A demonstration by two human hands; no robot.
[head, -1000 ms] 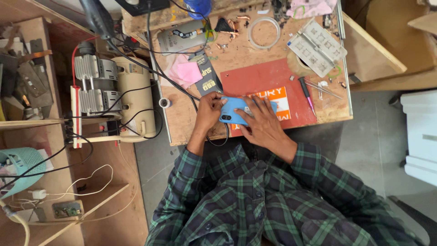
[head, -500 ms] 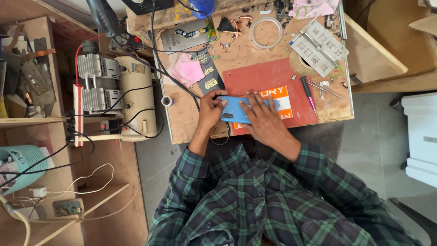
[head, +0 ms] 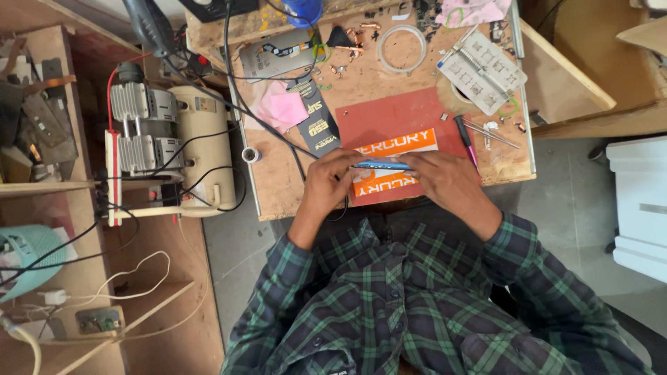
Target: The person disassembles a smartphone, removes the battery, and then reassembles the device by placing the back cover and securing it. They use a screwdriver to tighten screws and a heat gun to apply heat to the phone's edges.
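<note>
Over the red mat (head: 389, 118), both hands' grip clasps a blue phone (head: 381, 165) edge-on between them.

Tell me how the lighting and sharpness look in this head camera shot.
Head view: soft, even daylight with no harsh shadows on the wooden workbench; the red mat shows no glare; the blue phone, held edge-on between the left hand and right hand, is slightly motion-blurred; the edges look mildly wide-angle.

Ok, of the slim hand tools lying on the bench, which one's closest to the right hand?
The dark-handled screwdriver at the red mat's right edge, just above the right hand. The metal tweezers lie farther right, off the mat.
</note>
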